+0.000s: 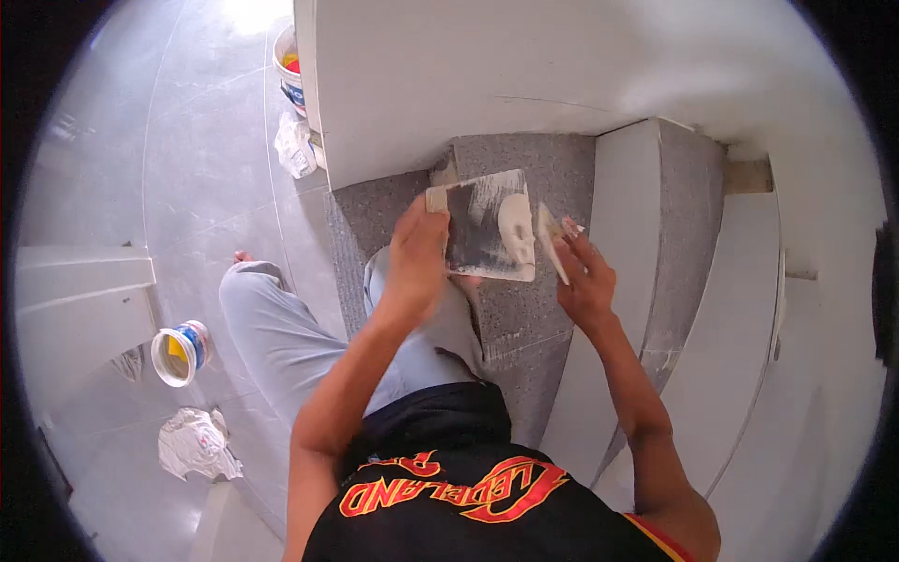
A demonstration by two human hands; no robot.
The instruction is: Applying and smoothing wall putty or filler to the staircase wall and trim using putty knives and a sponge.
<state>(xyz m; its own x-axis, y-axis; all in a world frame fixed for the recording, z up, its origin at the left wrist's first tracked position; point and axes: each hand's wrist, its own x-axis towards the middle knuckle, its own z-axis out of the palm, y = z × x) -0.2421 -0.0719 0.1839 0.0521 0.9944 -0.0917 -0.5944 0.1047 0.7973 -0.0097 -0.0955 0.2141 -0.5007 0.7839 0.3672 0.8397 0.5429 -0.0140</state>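
Observation:
My left hand (pixel 417 258) grips a flat square putty board (pixel 473 234) by its left edge. Its dark face is smeared with white, and a thick dab of white putty (pixel 516 228) sits near the right side. Just right of the board, my right hand (pixel 588 281) is closed on a putty knife (pixel 552 242). The knife's pale blade is tilted and seen nearly edge-on, close to the board but apparently not touching it. Both tools are held above a speckled grey stair tread (pixel 520 318), in front of my bent legs.
White risers (pixel 623 225) and more treads climb to the right beside a white wall (pixel 449 66). On the grey tiled floor (pixel 215 150) at left stand a bucket (pixel 181 354) and a crumpled white bag (pixel 198 443). Farther off are another bucket (pixel 292 89) and a white bag (pixel 295 147).

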